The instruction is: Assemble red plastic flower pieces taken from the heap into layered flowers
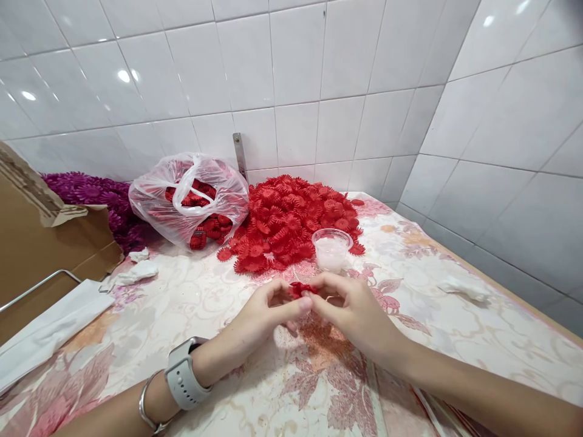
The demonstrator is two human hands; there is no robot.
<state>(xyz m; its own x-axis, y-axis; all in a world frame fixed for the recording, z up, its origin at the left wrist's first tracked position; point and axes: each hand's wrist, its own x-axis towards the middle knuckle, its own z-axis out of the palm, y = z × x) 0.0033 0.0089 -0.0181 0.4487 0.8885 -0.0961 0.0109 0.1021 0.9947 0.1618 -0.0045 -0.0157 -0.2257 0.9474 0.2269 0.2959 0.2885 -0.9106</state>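
Between my two hands, near the middle of the view, is a small red flower piece (300, 289). My left hand (277, 306) has its thumb and fingers closed on the piece's left side. From the right, my right hand (348, 306) pinches the same piece, and the thumbs nearly meet in front of it. Just beyond my hands stands a clear plastic cup (332, 250) with whitish contents. Behind and left of the cup lies a large pile of red flower pieces (291, 218). My fingers partly hide the held piece.
A tied clear bag (189, 200) of red pieces sits left of the pile, with purple flower pieces (100, 197) behind it. A cardboard box (50, 255) and white paper (50, 331) are at the left. Crumpled tissue (464, 291) lies right on the flowered tablecloth (228, 400).
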